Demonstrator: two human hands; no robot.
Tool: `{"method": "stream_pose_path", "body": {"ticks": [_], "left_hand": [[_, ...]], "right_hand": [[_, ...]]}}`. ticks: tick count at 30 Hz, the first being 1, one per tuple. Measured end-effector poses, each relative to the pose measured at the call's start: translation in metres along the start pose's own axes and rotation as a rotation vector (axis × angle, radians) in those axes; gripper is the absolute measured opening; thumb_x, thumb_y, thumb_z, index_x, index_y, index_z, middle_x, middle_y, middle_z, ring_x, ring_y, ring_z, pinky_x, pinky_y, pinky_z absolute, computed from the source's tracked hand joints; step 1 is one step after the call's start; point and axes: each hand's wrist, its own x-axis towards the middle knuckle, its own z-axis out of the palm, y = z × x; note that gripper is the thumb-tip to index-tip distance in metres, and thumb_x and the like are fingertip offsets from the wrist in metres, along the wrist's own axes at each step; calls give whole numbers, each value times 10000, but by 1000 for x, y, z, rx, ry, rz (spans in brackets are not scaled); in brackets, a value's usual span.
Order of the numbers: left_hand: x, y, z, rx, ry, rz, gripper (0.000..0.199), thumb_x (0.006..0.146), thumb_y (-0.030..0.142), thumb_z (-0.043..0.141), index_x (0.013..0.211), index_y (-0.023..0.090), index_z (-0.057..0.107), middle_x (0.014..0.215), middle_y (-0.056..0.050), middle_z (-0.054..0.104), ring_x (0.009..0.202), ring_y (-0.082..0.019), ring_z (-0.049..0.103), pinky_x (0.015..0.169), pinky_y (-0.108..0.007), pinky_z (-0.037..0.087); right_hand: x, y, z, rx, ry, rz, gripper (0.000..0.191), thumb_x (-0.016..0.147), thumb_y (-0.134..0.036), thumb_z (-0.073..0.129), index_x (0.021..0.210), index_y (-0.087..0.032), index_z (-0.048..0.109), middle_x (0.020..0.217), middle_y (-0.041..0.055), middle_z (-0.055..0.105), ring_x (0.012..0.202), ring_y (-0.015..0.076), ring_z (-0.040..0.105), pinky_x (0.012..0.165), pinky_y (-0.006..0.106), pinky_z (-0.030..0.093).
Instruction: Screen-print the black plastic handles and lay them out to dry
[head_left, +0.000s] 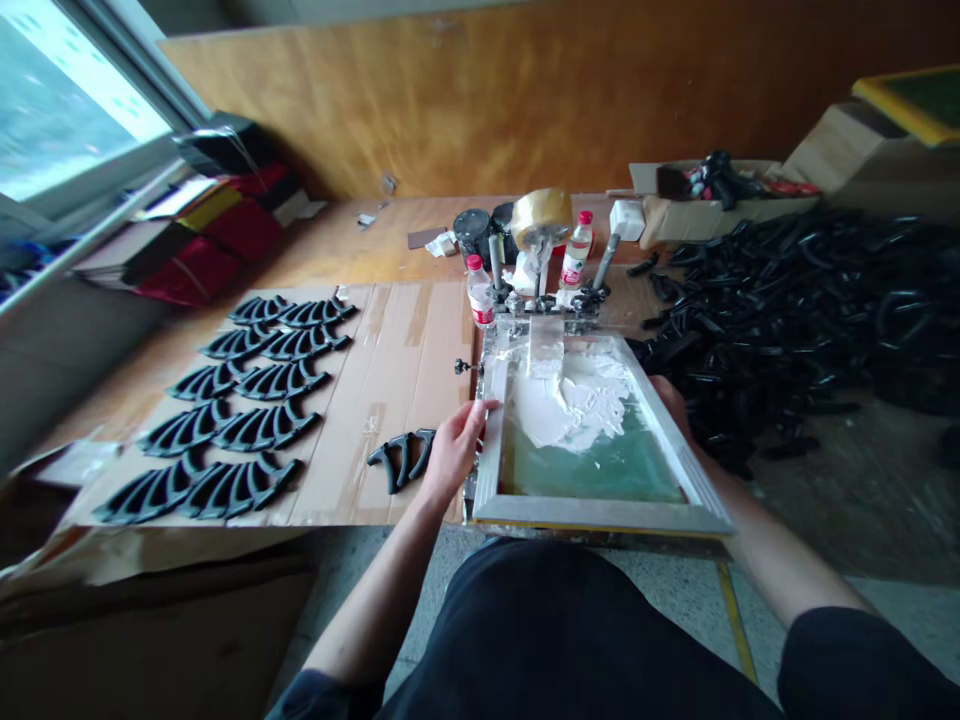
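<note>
A metal-framed screen (600, 512) with white paste (574, 405) spread over its upper mesh lies in front of me, fixed at its far side to a clamp stand (544, 300). My left hand (455, 445) is at the frame's left edge, its fingertips reaching toward the side; what they hold, if anything, is hidden. Beyond the right edge is my right hand (670, 400), blurred, its fingers mostly hidden by the frame. A few curved black parts (403, 460) lie on the cardboard (405, 340) just left of my left hand.
Rows of black curved parts (259, 425) lie on the cardboard at the left. A large heap of black parts (810, 310) fills the right side. Behind the stand are bottles (577, 252), dark tubs (472, 232) and a tape roll (541, 215). An open carton (686, 218) stands back right.
</note>
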Motion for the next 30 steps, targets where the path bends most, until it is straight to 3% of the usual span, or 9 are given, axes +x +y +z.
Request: {"method": "stream_pose_path", "body": {"ticks": [2, 5, 8, 11, 13, 18, 20, 25, 30], "left_hand": [[-6, -27, 7, 43, -25, -59, 517, 836, 563, 533, 1194, 208, 648, 640, 28, 546, 545, -94, 458, 519, -202, 373], [-4, -58, 16, 137, -1, -107, 589, 820, 471, 588, 1357, 236, 522, 638, 43, 548, 544, -91, 459, 539, -198, 367], [3, -75, 21, 226, 23, -124, 614, 828, 410, 579, 1407, 245, 461, 664, 38, 576, 566, -98, 494, 577, -207, 389], [8, -83, 22, 271, 23, -134, 588, 834, 397, 565, 1393, 241, 477, 661, 36, 576, 583, -110, 518, 600, -221, 405], [9, -87, 21, 274, 19, -132, 575, 836, 409, 561, 1381, 243, 489, 667, 33, 578, 600, -117, 530, 611, -228, 408], [8, -91, 21, 236, -1, -125, 556, 842, 459, 550, 1354, 246, 508, 722, 18, 603, 633, -127, 544, 609, -234, 399], [8, -90, 21, 215, 7, -139, 553, 830, 457, 565, 1336, 240, 525, 716, 17, 601, 625, -128, 539, 598, -236, 395], [7, -81, 22, 138, 45, -170, 586, 785, 425, 617, 1327, 215, 541, 643, 39, 550, 569, -114, 493, 579, -231, 395], [5, -75, 22, 86, 22, -181, 605, 786, 433, 614, 1339, 200, 532, 614, 54, 504, 541, -97, 454, 543, -212, 372]], "right_hand": [[19, 2, -7, -4, 101, 73, 357, 968, -408, 430, 1122, -158, 633, 1109, 99, 627, 865, 158, 625, 807, 331, 527], [51, -35, -1, 6, 117, -71, 477, 855, -367, 621, 1276, -154, 556, 1288, 151, 549, 1046, 234, 590, 851, 361, 512], [71, -89, 17, -47, -47, -275, 586, 723, -321, 767, 1244, -148, 563, 1257, 144, 569, 1145, 290, 522, 906, 401, 469], [64, -116, 29, -115, -299, -291, 230, 775, -276, 715, 975, -183, 651, 938, 72, 668, 931, 241, 590, 785, 342, 464], [45, -116, 28, -122, -388, -348, 67, 819, -216, 641, 880, -189, 655, 857, 52, 669, 850, 211, 597, 726, 299, 439], [7, -95, 8, 4, -531, -729, 215, 777, -51, 535, 847, -206, 667, 836, 25, 669, 811, 170, 588, 705, 261, 393], [8, -94, 3, 31, -545, -714, 161, 779, -99, 570, 812, -224, 667, 785, 3, 660, 769, 162, 584, 673, 256, 382], [-2, -96, 14, -24, -344, -611, 235, 816, -73, 534, 934, -201, 692, 917, 48, 688, 846, 185, 587, 709, 275, 405], [-11, -97, 15, 50, -392, -585, 175, 839, -161, 599, 972, -223, 695, 899, 22, 692, 816, 170, 613, 699, 261, 444]]}}
